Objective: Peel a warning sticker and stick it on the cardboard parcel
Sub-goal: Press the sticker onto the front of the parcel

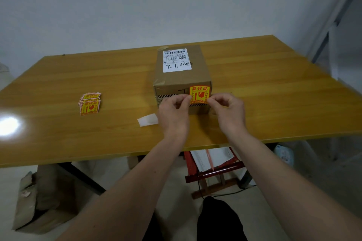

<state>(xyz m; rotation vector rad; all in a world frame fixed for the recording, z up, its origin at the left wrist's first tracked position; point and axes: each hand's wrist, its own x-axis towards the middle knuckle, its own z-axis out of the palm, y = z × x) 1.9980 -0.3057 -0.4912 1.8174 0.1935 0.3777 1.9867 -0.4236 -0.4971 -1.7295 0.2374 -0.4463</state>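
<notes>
The hands (201, 111) hide the lower corners of the warning sticker (199, 94) and part of the parcel (182, 78) front. The shipping label (177, 60) print is too small to read. The counter (58, 133) is cut at both sides.

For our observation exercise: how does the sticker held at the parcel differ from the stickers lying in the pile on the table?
The held sticker is single, upright against the parcel front, pinched by both hands. The pile is several stickers, flat on the table, untouched. Both show the same yellow and red print.
</notes>
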